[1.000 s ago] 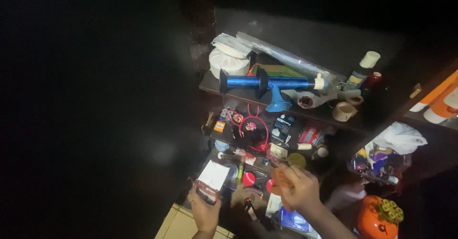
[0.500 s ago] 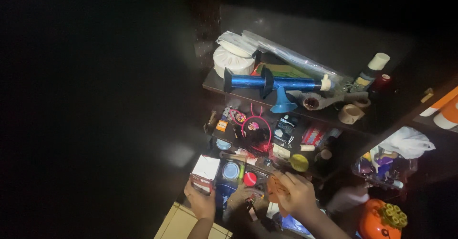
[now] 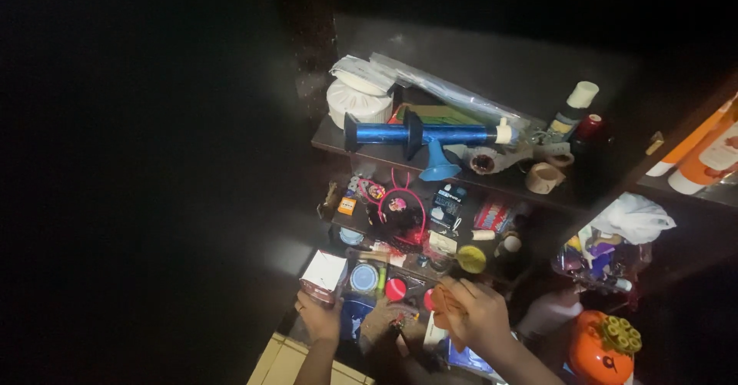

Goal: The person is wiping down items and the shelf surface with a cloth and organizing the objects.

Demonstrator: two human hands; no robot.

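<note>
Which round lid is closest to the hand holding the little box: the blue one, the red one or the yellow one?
The blue round lid, right beside the small box in the left hand. The red lid and yellow lid sit farther right.

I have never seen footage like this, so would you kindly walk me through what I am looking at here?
There is no machine here: a person wears one camera on the head, and it looks down at their own two bare hands in a dark room lit only around some cluttered shelves.

The left hand holds a small white-topped box at the lowest shelf. The right hand is curled around something orange; what it is I cannot tell.

The top shelf carries a blue tube-shaped tool, a white round container and a small bottle with a pale cap. Below lie a pink headband, small packets and round lids. An orange pumpkin-shaped pot sits at the lower right.
</note>
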